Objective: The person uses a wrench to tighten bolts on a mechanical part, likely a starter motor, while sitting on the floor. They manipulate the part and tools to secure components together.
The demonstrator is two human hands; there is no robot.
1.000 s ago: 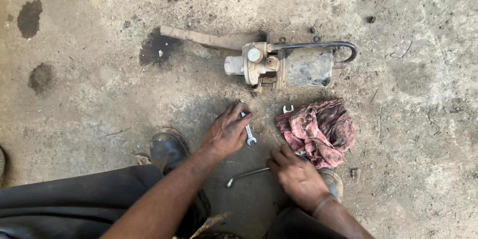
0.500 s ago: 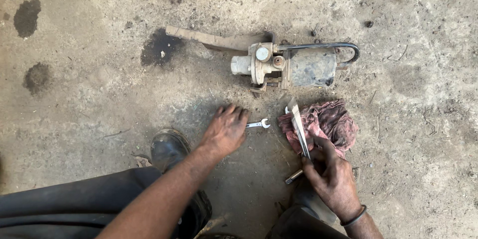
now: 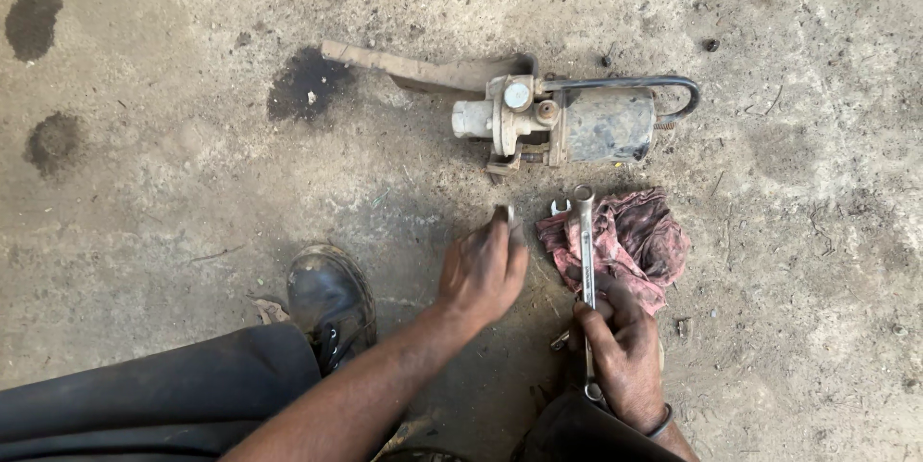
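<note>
My right hand (image 3: 623,358) grips the lower end of a long ring spanner (image 3: 586,250). The spanner stands nearly upright in view, its ring end just below a dirty metal cylinder unit (image 3: 601,124) with a pale valve body (image 3: 510,116) on its left. My left hand (image 3: 483,272) rests on the ground left of the spanner. Its fingertips pinch a small pale spanner (image 3: 507,215), mostly hidden under the fingers. A crumpled red rag (image 3: 642,231) lies beneath and right of the long spanner.
A black bent pipe (image 3: 635,83) loops over the cylinder, and a flat metal bar (image 3: 413,68) runs off to its upper left. Another small open-ended spanner (image 3: 560,205) lies at the rag's top edge. My black boot (image 3: 332,303) stands left of my forearm. Dark oil stains (image 3: 308,85) mark the concrete.
My right hand lifted the long spanner off the ground and now holds it upright over the rag. My left hand slid right and closed on the small spanner.
</note>
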